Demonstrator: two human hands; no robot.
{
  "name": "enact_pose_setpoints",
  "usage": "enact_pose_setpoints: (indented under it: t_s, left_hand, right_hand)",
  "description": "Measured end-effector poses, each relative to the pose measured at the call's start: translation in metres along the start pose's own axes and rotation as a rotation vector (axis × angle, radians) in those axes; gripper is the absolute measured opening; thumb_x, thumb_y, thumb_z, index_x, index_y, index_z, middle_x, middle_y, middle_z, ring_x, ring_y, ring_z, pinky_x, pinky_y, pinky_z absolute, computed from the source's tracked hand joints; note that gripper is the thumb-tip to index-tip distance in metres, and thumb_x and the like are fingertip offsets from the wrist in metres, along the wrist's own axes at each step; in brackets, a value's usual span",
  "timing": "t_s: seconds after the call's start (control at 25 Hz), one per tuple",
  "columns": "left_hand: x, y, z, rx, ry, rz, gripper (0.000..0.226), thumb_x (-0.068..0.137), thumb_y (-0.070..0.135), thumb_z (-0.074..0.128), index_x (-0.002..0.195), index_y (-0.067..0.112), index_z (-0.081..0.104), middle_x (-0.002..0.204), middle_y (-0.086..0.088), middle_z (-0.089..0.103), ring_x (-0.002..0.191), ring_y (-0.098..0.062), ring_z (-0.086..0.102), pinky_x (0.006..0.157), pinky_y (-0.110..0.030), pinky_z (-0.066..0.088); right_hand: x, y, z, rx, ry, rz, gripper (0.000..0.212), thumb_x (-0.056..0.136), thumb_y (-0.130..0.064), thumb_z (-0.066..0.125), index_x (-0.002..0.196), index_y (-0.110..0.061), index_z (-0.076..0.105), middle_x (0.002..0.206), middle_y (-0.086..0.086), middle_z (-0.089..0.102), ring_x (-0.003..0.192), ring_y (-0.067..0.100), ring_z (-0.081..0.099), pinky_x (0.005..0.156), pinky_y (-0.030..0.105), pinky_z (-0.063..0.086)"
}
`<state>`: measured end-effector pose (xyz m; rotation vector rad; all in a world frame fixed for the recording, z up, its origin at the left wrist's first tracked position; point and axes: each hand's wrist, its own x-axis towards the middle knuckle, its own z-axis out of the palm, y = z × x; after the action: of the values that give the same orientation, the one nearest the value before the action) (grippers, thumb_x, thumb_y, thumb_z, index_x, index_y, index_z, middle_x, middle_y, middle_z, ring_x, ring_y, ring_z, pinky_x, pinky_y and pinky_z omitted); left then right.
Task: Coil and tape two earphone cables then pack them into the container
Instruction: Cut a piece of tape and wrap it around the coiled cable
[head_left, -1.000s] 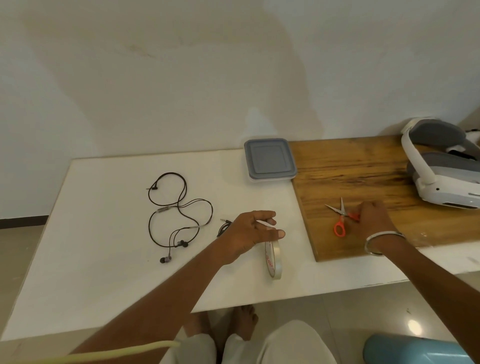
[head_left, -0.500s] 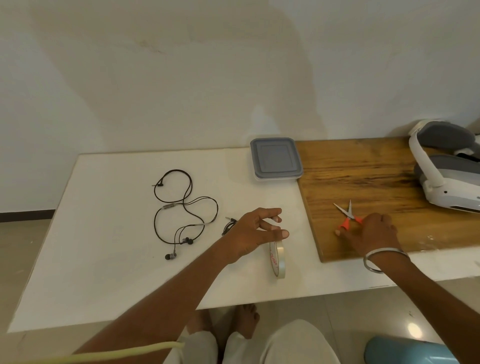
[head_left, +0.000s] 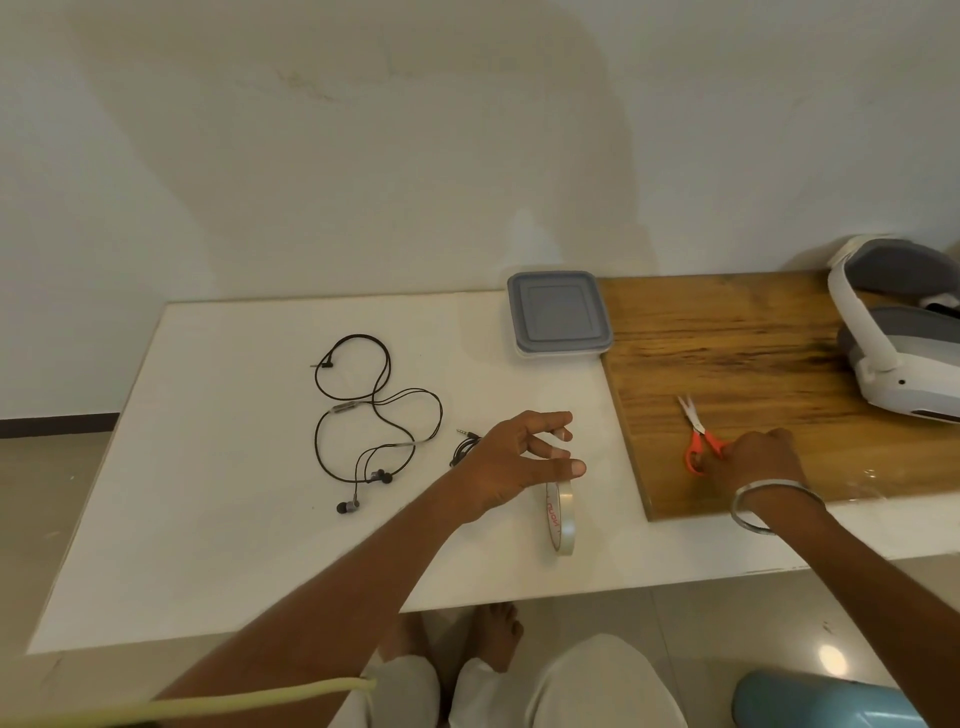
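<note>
Earphone cable, loose (head_left: 376, 415): lies uncoiled in open loops on the white table (head_left: 234, 519), left of my left hand and apart from it; I judge it waits its turn.
Tape roll (head_left: 560, 515): nearest the table's front edge, standing on its rim just under my left thumb, so a strip can be pulled off.
Left hand (head_left: 519, 457): fingers spread and loosely bent over the roll's top; I cannot tell whether a clear strip is pinched, nor whether the thumb touches the roll.
Second earphone cable (head_left: 464, 446): a small dark bundle with its plug showing, just behind my left wrist; it looks already coiled and due for tape.
Right hand (head_left: 753, 457): on the wooden board (head_left: 779, 353), fingers closing on the orange handles.
Scissors (head_left: 698, 441): blades point away from me, handles under my fingers, ready for cutting tape.
Container (head_left: 558, 314): grey lid on, at the back where table meets board, well apart from both cables.
Headset (head_left: 898, 332): white and grey, far right on the board.
Change: a second ago the scissors lay blades-left; now they are turned, and my right hand has come onto the handles. Left hand and roll match.
</note>
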<state>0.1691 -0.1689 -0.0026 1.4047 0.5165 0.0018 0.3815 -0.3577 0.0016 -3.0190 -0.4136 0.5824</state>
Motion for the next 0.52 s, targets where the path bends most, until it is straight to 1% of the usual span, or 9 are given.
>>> enact_pose_setpoints:
  t_s: [0.04, 0.12, 0.2, 0.24, 0.28, 0.36, 0.4, 0.48, 0.52]
  left_hand:
    - [0.000, 0.000, 0.000, 0.001, -0.001, 0.003, 0.059, 0.078, 0.019, 0.080, 0.133, 0.024, 0.056, 0.120, 0.002, 0.061, 0.109, -0.016, 0.065, 0.099, -0.035, 0.052]
    - [0.000, 0.000, 0.002, -0.008, -0.006, 0.007, 0.060, 0.078, 0.017, 0.079, 0.133, 0.023, 0.056, 0.120, 0.002, 0.061, 0.109, -0.016, 0.064, 0.097, -0.033, 0.053]
    - [-0.001, 0.000, 0.002, -0.011, -0.008, 0.012, 0.061, 0.078, 0.016, 0.079, 0.134, 0.022, 0.055, 0.121, 0.001, 0.061, 0.109, -0.016, 0.064, 0.095, -0.030, 0.053]
    - [-0.001, 0.001, 0.002, -0.011, -0.007, 0.012, 0.061, 0.078, 0.015, 0.079, 0.134, 0.022, 0.055, 0.121, 0.000, 0.060, 0.109, -0.016, 0.064, 0.094, -0.029, 0.053]
    - [-0.001, 0.001, 0.001, -0.015, -0.007, 0.013, 0.061, 0.078, 0.015, 0.079, 0.134, 0.021, 0.055, 0.120, 0.001, 0.060, 0.109, -0.017, 0.064, 0.093, -0.029, 0.053]
    - [-0.002, 0.001, 0.001, -0.022, -0.015, 0.014, 0.062, 0.078, 0.014, 0.080, 0.134, 0.021, 0.055, 0.119, 0.001, 0.060, 0.108, -0.016, 0.064, 0.091, -0.027, 0.054]
    - [-0.002, 0.002, 0.001, -0.013, -0.025, 0.014, 0.063, 0.078, 0.013, 0.080, 0.135, 0.021, 0.054, 0.120, 0.001, 0.060, 0.107, -0.014, 0.064, 0.089, -0.025, 0.055]
    - [-0.003, 0.002, 0.001, 0.024, -0.040, 0.013, 0.064, 0.078, 0.015, 0.079, 0.136, 0.022, 0.053, 0.122, 0.002, 0.059, 0.106, -0.012, 0.063, 0.086, -0.023, 0.055]
    - [-0.003, 0.002, 0.000, 0.038, -0.046, 0.013, 0.065, 0.078, 0.016, 0.079, 0.137, 0.022, 0.052, 0.122, 0.003, 0.058, 0.107, -0.012, 0.062, 0.088, -0.024, 0.055]
  right_hand:
    - [-0.002, -0.004, -0.004, 0.018, -0.015, 0.006, 0.049, 0.083, -0.052, 0.056, 0.058, -0.011, 0.049, 0.077, 0.014, 0.054, 0.058, 0.022, 0.049, 0.061, 0.029, 0.036]
    - [-0.008, -0.013, -0.012, 0.063, -0.029, -0.026, 0.042, 0.083, -0.044, 0.062, 0.060, -0.009, 0.054, 0.067, 0.011, 0.055, 0.051, 0.019, 0.048, 0.052, 0.026, 0.037]
    - [-0.019, -0.024, -0.020, 0.143, -0.084, -0.154, 0.034, 0.084, -0.034, 0.063, 0.062, -0.009, 0.061, 0.055, 0.006, 0.053, 0.050, 0.017, 0.047, 0.049, 0.024, 0.034]
    - [-0.027, -0.029, -0.023, 0.200, -0.140, -0.219, 0.028, 0.084, -0.030, 0.064, 0.062, -0.012, 0.064, 0.053, 0.003, 0.054, 0.051, 0.017, 0.050, 0.049, 0.023, 0.035]
    - [-0.036, -0.033, -0.026, 0.254, -0.203, -0.276, 0.024, 0.084, -0.025, 0.065, 0.062, -0.014, 0.065, 0.053, 0.002, 0.056, 0.053, 0.017, 0.054, 0.051, 0.022, 0.038]
    - [-0.046, -0.036, -0.029, 0.280, -0.378, -0.344, 0.018, 0.084, -0.019, 0.065, 0.067, -0.014, 0.065, 0.060, 0.005, 0.065, 0.062, 0.021, 0.066, 0.059, 0.023, 0.050]
    - [-0.048, -0.036, -0.030, 0.274, -0.494, -0.353, 0.014, 0.085, -0.017, 0.064, 0.073, -0.011, 0.065, 0.065, 0.008, 0.069, 0.068, 0.023, 0.069, 0.064, 0.026, 0.055]
    - [-0.050, -0.036, -0.037, 0.246, -0.728, -0.315, 0.008, 0.085, -0.015, 0.064, 0.081, -0.008, 0.063, 0.073, 0.010, 0.072, 0.075, 0.025, 0.071, 0.071, 0.029, 0.059]
    - [-0.051, -0.037, -0.042, 0.213, -0.800, -0.304, 0.013, 0.081, -0.019, 0.068, 0.085, -0.007, 0.063, 0.083, 0.013, 0.071, 0.079, 0.026, 0.070, 0.073, 0.032, 0.059]
